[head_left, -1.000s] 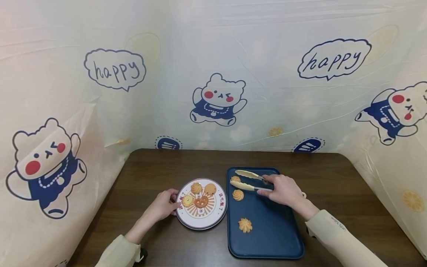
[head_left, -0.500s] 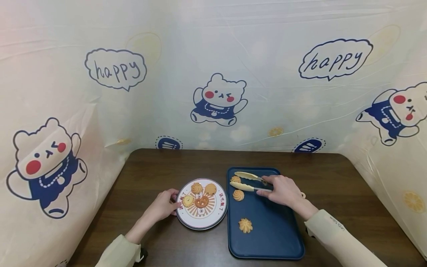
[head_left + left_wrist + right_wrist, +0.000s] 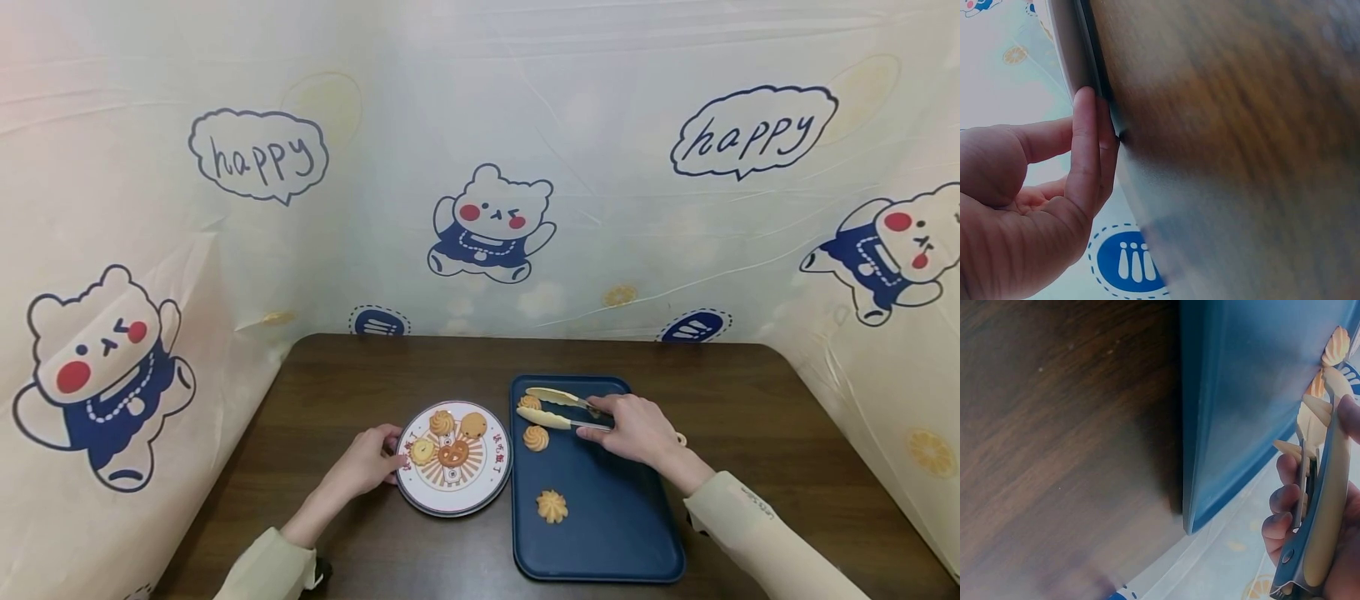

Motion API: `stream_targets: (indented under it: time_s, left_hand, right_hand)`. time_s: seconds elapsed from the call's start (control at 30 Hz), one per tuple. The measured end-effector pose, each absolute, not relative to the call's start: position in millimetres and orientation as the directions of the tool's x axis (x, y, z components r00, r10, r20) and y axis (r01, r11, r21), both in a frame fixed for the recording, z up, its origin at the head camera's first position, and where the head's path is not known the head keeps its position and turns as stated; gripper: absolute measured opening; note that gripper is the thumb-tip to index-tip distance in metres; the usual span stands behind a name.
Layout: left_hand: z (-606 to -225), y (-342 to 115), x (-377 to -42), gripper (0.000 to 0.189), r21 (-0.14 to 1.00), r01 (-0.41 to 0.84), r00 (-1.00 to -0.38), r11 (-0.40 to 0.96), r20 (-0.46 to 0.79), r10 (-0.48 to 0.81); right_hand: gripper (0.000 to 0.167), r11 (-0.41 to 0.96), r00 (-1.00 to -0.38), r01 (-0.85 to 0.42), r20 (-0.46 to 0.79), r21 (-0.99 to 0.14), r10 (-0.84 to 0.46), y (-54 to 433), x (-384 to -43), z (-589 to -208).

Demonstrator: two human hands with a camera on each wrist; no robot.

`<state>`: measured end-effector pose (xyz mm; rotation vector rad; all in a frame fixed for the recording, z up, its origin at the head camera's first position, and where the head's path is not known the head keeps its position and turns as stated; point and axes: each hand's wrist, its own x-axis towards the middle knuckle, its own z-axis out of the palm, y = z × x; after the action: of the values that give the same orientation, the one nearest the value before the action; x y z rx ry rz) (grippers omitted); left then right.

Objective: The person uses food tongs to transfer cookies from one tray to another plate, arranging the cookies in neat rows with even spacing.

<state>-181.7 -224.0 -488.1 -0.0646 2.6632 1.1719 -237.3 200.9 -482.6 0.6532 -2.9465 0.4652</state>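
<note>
My left hand [image 3: 363,461] pinches the left rim of a round white plate [image 3: 450,502] with red lettering; the left wrist view shows its fingers against the plate's edge. Several cookies lie on the plate, among them a pretzel-shaped cookie [image 3: 453,453]. In my right hand [image 3: 637,429] is a pair of tongs [image 3: 551,418] with cream tips and metal arms. The tips reach over the far left corner of a blue tray [image 3: 600,533], one on each side of a swirl cookie [image 3: 529,403], partly hidden by the lower tip.
Nearer in the tray are another swirl cookie [image 3: 536,438], just below the tongs, and a star-shaped cookie [image 3: 552,507]. Plate and tray stand side by side on a dark wooden table [image 3: 352,375]. A printed cloth [image 3: 600,275] hangs behind the table.
The far arm of the tongs has come slightly toward the near one, narrowing the gap around the far swirl cookie. The left hand and the plate have kept their place.
</note>
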Motion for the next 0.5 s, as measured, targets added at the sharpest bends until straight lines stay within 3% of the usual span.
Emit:
stream_targets:
  time_s: [0.5]
  left_hand:
    - [-486.9, -224.2, -181.7, 0.042, 0.726, -0.141, -0.97, 0.673, -0.237, 0.053]
  right_hand:
    - [0.061, 0.858, -0.897, -0.439, 0.182, -0.267, -0.402, 200.1, -235.2, -476.7]
